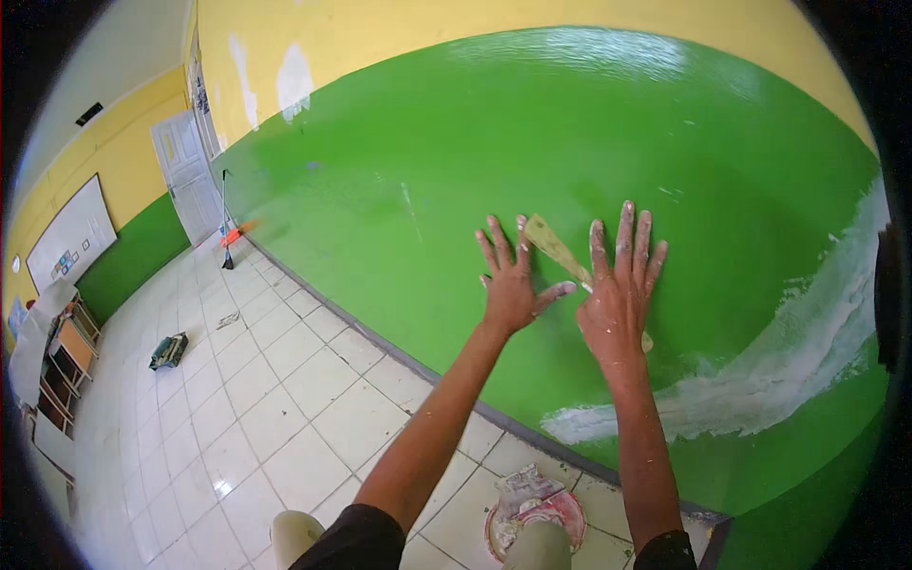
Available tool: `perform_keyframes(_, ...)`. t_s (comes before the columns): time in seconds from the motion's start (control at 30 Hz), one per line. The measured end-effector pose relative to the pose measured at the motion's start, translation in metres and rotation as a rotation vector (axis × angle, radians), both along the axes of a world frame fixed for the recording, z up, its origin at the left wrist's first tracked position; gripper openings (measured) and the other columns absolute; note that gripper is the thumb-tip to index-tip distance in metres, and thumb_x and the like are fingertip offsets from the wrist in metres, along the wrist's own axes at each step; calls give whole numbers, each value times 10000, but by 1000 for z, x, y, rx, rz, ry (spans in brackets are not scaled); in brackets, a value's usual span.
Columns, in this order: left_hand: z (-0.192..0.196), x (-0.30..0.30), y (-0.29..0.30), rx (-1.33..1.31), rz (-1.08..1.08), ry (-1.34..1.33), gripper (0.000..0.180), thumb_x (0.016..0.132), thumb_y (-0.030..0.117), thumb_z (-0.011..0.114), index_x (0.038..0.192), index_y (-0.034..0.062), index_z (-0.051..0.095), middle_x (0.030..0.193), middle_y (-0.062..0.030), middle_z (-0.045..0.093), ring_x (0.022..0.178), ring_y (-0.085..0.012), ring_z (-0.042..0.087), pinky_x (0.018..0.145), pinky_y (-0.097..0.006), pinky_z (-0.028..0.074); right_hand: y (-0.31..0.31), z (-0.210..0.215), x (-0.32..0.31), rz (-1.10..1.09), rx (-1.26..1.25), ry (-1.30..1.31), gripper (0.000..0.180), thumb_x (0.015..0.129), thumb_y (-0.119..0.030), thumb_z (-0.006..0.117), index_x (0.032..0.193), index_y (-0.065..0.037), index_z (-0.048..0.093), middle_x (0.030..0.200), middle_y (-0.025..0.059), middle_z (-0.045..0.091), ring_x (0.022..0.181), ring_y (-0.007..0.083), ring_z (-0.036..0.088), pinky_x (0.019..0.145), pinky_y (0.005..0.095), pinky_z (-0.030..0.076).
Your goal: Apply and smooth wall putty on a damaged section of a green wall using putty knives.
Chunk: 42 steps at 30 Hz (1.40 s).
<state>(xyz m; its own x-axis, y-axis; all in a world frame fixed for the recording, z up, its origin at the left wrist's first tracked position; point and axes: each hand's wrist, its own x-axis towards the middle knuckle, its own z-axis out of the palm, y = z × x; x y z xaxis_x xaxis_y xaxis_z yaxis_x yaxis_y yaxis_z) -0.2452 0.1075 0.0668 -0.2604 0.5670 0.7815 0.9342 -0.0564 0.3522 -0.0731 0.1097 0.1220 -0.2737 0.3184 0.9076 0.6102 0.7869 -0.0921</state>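
Lengthwise aslant, a yellowish scraper [559, 251], flared end upper-left, in the grip of the right hand [616, 309], left hand [514, 293] wide.

Brightly lit. Glare noted high on green wall [427, 180]; small glint on tiled floor [275, 408]. Fisheye bending, black corners.

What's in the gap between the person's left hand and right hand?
In the head view, one end of a yellowish scraper lies between the left hand and right hand, with green wall showing around it.
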Motion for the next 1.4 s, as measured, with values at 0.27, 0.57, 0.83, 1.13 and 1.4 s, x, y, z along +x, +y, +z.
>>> perform_keyframes(0.27, 4, -72, -32, -229, 50, 146, 1155, 590, 591, 786, 1497, 377, 104, 1568, -138, -122, 1403, -490, -71, 897, -801, 295, 4, -2, -76, -409, 48, -203, 795, 735, -1, 673, 1420, -308, 410, 1590, 84, 49, 1446, 391, 16, 1076, 703, 35)
perform_keyframes(0.57, -34, -246, -67, -378, -63, 205, 1109, 678, 446, 797, 1491, 407, 44, 1565, -111, -154, 1403, -488, -61, 939, -792, 256, -4, 5, -128, -550, 108, -240, 838, 732, 32, 647, 1429, -351, 384, 1583, 141, 11, 1420, 477, 3, 1039, 729, 139)
perform_keyframes(0.83, 57, -282, -61, -278, -75, 184, 1037, 716, 459, 762, 1495, 394, 82, 1581, -75, -104, 1425, -444, -29, 962, -770, 268, -21, 15, -121, -596, 65, -319, 969, 656, 117, 584, 1458, -362, 327, 1586, 131, 22, 1424, 464, 51, 1033, 643, 305)
perform_keyframes(1.13, 74, -241, -36, -81, -211, 554, 909, 762, 500, 699, 1487, 392, 161, 1592, -18, -3, 1456, -322, 26, 1038, -741, 171, -16, 13, -129, -562, 21, -342, 966, 649, 83, 653, 1444, -374, 351, 1585, 125, 23, 1425, 454, 63, 1041, 647, 304)
perform_keyframes(1.4, 37, -278, -52, -211, -46, 716, 833, 801, 521, 642, 1480, 409, 173, 1587, 53, 64, 1460, -292, 38, 1069, -723, 119, -9, 2, -137, -643, 36, -206, 936, 677, 92, 631, 1440, -373, 356, 1590, 82, 56, 1438, 413, 66, 1088, 637, 219)
